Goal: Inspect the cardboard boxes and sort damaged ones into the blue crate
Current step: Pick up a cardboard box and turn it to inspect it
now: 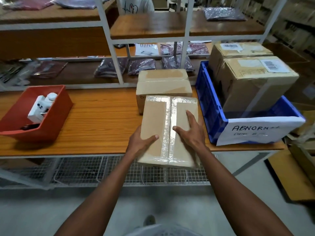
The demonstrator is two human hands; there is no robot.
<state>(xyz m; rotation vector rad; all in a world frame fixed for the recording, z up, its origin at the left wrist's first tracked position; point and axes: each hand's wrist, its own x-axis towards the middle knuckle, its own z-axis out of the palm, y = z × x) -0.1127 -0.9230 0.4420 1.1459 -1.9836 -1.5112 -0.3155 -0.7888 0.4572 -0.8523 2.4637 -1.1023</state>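
Boxes fill the centre and right of the frame. The blue crate point(209, 106), at right on the table point(102, 116), is the biggest container; its paper sign reads "ABNORM…" and it already holds two large boxes point(255, 82) with barcode labels, standing well above its rim. Left of the crate, centre frame, a plain box point(163, 86) sits on the table. In front of it is the taped box point(170, 130), tilted up off the near table edge in my hands. My left hand point(141, 142) grips its left edge, thumb curled over the top. My right hand point(190, 132) lies on the top face, fingers spread and nearly straight.

I judge this the inspection step: I am looking over the taped top. Next I would turn it to check the hidden sides; no damage shows from here.

At left, the smaller red bin point(56, 116) holds a white device I cannot identify.
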